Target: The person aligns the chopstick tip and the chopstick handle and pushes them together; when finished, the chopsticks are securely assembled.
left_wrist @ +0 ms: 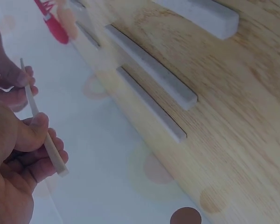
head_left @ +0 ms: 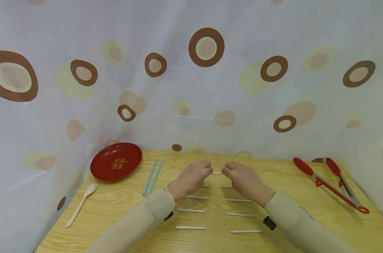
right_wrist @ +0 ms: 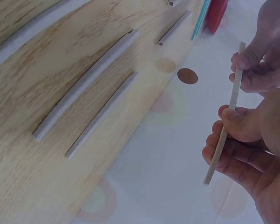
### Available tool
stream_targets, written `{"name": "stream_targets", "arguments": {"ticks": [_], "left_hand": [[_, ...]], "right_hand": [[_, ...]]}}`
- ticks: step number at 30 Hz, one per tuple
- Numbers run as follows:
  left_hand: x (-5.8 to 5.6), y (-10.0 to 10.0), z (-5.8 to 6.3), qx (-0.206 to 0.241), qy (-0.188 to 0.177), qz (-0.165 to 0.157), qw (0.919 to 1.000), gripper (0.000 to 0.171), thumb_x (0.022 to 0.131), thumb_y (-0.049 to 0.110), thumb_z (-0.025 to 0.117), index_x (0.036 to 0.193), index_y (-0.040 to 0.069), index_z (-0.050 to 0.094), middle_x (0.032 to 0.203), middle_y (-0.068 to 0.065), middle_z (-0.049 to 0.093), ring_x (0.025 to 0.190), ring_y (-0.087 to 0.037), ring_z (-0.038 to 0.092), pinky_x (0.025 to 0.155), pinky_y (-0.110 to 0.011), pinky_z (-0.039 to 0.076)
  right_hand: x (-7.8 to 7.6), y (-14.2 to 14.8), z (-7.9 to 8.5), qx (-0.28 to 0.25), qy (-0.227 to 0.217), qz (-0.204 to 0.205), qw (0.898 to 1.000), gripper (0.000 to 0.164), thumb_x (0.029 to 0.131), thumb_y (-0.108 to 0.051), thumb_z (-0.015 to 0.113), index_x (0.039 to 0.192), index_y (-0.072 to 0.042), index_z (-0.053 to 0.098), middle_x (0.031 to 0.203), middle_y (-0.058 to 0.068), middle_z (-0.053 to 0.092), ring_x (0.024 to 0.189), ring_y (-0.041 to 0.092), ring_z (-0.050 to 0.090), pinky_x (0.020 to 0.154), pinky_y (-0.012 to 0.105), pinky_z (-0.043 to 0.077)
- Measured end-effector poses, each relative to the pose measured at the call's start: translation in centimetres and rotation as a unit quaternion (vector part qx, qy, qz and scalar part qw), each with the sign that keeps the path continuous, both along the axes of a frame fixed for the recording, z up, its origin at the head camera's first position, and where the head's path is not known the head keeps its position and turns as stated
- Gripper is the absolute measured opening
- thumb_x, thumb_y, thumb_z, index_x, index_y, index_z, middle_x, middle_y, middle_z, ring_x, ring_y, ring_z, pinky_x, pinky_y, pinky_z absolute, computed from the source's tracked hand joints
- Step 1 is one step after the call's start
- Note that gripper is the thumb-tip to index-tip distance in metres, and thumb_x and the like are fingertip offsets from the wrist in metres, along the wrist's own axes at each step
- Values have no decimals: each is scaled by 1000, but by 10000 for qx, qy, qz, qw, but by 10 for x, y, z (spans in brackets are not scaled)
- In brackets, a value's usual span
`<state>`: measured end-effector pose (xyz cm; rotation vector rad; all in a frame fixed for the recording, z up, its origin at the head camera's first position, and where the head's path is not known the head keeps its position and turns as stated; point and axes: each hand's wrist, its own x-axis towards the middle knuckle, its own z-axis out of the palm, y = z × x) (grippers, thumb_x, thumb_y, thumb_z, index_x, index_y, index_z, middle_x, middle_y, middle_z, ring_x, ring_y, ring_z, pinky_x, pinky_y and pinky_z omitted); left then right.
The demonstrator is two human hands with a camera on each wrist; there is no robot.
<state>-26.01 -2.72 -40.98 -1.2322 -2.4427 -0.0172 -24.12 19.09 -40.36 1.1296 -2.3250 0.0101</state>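
Both hands hold one thin white stick point(head_left: 216, 173) above the far middle of the table. My left hand point(head_left: 192, 177) pinches its left part between thumb and fingers, and my right hand point(head_left: 244, 181) pinches the right part. In the left wrist view the stick point(left_wrist: 52, 151) shows whole, one end poking out past the left fingers. The right wrist view shows the stick point(right_wrist: 235, 88) still in one straight piece. Below the hands lie two columns of similar white sticks, one on the left point(head_left: 191, 211) and one on the right point(head_left: 241, 214).
A red plate point(head_left: 99, 165) stands at the back left, with a pale spoon point(head_left: 80, 207) before it and two blue sticks point(head_left: 153, 177) beside it. Red-tipped tongs point(head_left: 333, 189) lie spread at the right. A patterned sheet point(head_left: 178, 133) hangs behind the wooden table point(head_left: 140, 228).
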Motion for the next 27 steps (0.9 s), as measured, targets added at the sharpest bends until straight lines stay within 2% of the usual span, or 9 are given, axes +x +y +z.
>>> {"name": "stream_targets", "arguments": {"ticks": [3,5,8,12,16,19,22,27], "left_hand": [[-1,-1,1,163,-118,-24,9998,21,82,-7,75,97,7,72,94,-2,58,83,-11,60,67,-14,48],[1,-1,2,211,-338,28,9992,21,83,-7,75,98,7,72,94,-1,58,83,-11,61,67,-14,48],[5,1,5,131,-835,273,9960,16,88,-2,73,100,8,72,94,-1,60,84,-11,61,66,-13,47],[10,6,8,-90,-1285,694,9892,8,95,10,68,103,10,71,95,-1,64,83,-11,63,65,-13,48],[13,9,7,-87,-1242,800,9890,11,97,19,66,106,12,69,89,0,64,69,-7,59,54,-13,44],[15,11,5,-122,-1132,717,9909,12,99,23,64,105,13,66,81,2,60,58,-4,50,48,-13,39],[16,13,3,-186,-1163,650,9909,10,100,22,62,101,13,64,76,3,56,55,-4,46,46,-14,37],[14,13,0,-193,-1602,745,9841,7,99,15,62,101,8,64,80,0,59,61,-6,53,50,-16,42]], "right_hand": [[-1,-1,1,7,43,-37,10000,26,72,18,75,85,-4,68,80,5,57,66,17,56,47,23,43],[-2,0,2,60,-50,-62,10000,25,74,16,76,86,-4,69,80,5,58,67,17,57,47,23,44],[-3,1,3,152,-145,-35,9998,23,76,12,79,88,-5,71,82,6,59,70,18,58,48,24,46],[-3,1,4,277,18,65,9996,21,76,7,82,88,-7,71,84,5,60,76,18,59,51,25,48],[-3,0,2,345,186,71,9992,24,73,6,83,88,-8,71,86,3,60,78,17,59,53,25,50],[-3,0,1,316,185,132,9992,27,71,8,84,88,-8,70,87,3,60,78,17,58,55,26,51],[-2,0,-1,261,212,258,9991,28,71,8,84,89,-8,69,88,3,60,78,17,58,58,26,52],[-2,0,-1,198,250,356,9989,37,71,10,84,100,-6,68,96,6,61,88,20,61,63,28,54]]}}
